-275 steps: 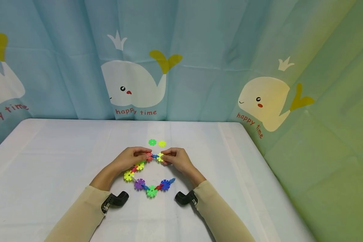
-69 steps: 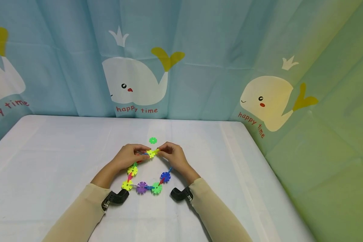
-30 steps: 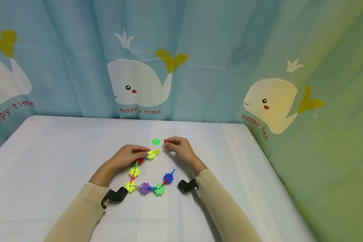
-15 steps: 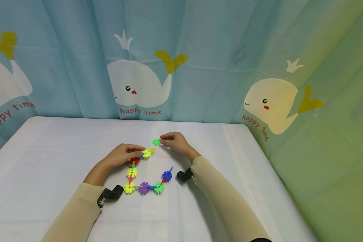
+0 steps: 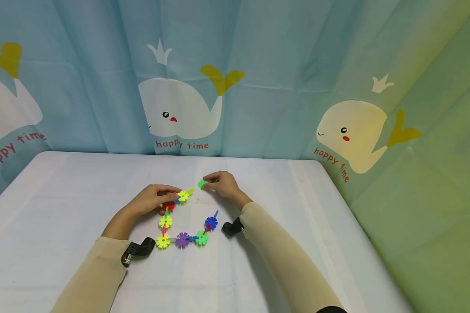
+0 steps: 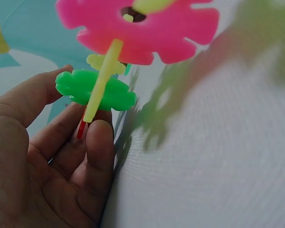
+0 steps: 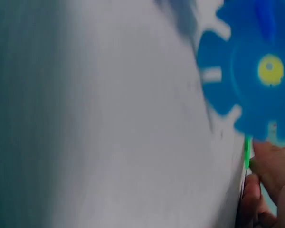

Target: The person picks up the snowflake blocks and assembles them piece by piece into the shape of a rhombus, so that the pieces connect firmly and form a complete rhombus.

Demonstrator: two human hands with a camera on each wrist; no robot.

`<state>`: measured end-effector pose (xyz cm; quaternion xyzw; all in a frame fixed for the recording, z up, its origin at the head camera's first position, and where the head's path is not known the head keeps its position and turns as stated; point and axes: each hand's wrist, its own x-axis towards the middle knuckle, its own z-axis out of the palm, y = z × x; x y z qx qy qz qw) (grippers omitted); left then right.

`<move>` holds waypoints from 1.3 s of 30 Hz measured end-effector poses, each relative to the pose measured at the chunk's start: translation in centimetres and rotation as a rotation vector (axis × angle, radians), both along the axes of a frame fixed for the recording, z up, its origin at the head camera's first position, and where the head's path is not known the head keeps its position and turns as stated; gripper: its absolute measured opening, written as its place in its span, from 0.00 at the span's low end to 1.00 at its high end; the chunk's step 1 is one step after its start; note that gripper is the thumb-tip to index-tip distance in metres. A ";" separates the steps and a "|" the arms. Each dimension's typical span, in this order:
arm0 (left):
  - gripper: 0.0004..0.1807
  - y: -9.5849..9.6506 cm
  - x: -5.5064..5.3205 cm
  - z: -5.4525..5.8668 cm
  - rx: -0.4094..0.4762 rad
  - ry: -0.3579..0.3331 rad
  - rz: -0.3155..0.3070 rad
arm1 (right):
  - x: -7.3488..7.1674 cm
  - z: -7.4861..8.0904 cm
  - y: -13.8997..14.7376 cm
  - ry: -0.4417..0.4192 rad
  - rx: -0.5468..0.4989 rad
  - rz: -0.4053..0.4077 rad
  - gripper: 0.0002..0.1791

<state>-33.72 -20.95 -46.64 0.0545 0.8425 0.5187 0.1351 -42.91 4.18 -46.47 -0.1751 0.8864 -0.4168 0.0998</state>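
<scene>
A chain of notched plastic snowflake discs curves across the table in an unclosed ring. My left hand (image 5: pixel 150 200) grips its upper left part at a red disc (image 5: pixel 168 206). Beyond those fingers come a flat yellow disc (image 5: pixel 183 196) and an edge-on yellow disc (image 5: pixel 190 191) at the chain's end. My right hand (image 5: pixel 223 184) pinches a separate green disc (image 5: pixel 201 184), whose thin edge (image 7: pixel 247 152) shows in the right wrist view. At the other end a light blue disc (image 5: pixel 216 214) stands edge-on in a dark blue one (image 5: pixel 211 223).
The chain's lower side carries a yellow disc (image 5: pixel 163 241), a purple disc (image 5: pixel 182 240) and a green disc (image 5: pixel 202 238), joined by edge-on ones. White cloth covers the table (image 5: pixel 82 187). A whale-print curtain (image 5: pixel 266 113) hangs behind it.
The formerly loose yellow disc joined the chain's upper end. My right hand left it, reached up to the loose green disc and now pinches it. My left hand shifted left, pulling the chain along.
</scene>
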 end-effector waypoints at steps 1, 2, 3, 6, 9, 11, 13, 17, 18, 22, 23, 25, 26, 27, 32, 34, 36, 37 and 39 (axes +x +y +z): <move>0.27 0.0 0.0 0.0 0.002 0.000 -0.002 | 0.1 0.0 0.0 0.021 0.023 0.000 0.17; 0.27 0.1 -0.1 -0.1 0.003 0.000 -0.004 | 0.2 0.0 -0.1 0.038 0.041 -0.001 0.17; 0.27 0.1 -0.1 -0.1 0.003 0.000 -0.006 | 0.2 0.0 -0.1 0.051 0.055 -0.004 0.17; 0.27 0.2 -0.2 -0.1 0.004 0.001 -0.011 | 0.4 0.0 0.0 0.068 0.064 -0.013 0.16; 0.26 0.3 -0.2 -0.1 0.002 -0.002 -0.012 | 0.7 0.0 0.2 0.069 0.051 -0.017 0.15; 0.26 0.3 -0.2 -0.1 -0.002 -0.001 -0.014 | 0.8 0.0 0.2 0.074 0.046 -0.012 0.15; 0.26 0.3 -0.1 -0.1 -0.005 -0.001 -0.011 | 1.0 -0.1 0.3 0.080 0.042 -0.003 0.15; 0.26 0.3 -0.1 -0.1 -0.011 0.000 -0.016 | 1.4 -0.4 0.4 0.096 0.013 0.009 0.14; 0.26 0.3 -0.1 -0.2 -0.012 -0.002 -0.017 | 1.5 -0.5 0.5 0.097 -0.003 0.009 0.14; 0.26 0.4 -0.1 -0.2 -0.015 -0.004 -0.032 | 2.1 -0.9 0.8 0.100 -0.070 0.007 0.11; 0.25 0.5 -0.1 -0.2 -0.017 -0.003 -0.031 | 2.2 -1.0 0.9 0.102 -0.083 0.006 0.11; 0.25 0.6 0.0 -0.2 -0.018 -0.002 -0.028 | 2.5 -1.2 1.0 0.102 -0.105 0.004 0.10; 0.25 0.6 0.0 -0.2 -0.020 -0.001 -0.026 | 2.6 -1.3 1.1 0.105 -0.114 0.001 0.10; 0.24 0.7 -0.1 -0.2 -0.022 0.001 -0.023 | 2.7 -1.3 1.1 0.104 -0.124 -0.004 0.10; 0.23 1.2 -0.1 -0.3 -0.030 0.008 -0.015 | 3.6 -1.1 1.6 0.064 -0.210 -0.039 0.10; 0.23 1.3 -0.1 -0.2 -0.031 0.013 -0.018 | 3.9 -1.1 1.8 0.046 -0.246 -0.053 0.11; 0.23 1.4 -0.1 -0.2 -0.030 0.014 -0.018 | 4.1 -1.2 1.9 0.037 -0.273 -0.061 0.12; 0.23 1.5 0.0 -0.2 -0.033 0.020 -0.021 | 4.2 -1.2 2.0 0.034 -0.287 -0.061 0.12; 0.23 1.7 0.0 -0.1 -0.033 0.029 -0.025 | 4.3 -1.3 2.1 0.020 -0.316 -0.064 0.13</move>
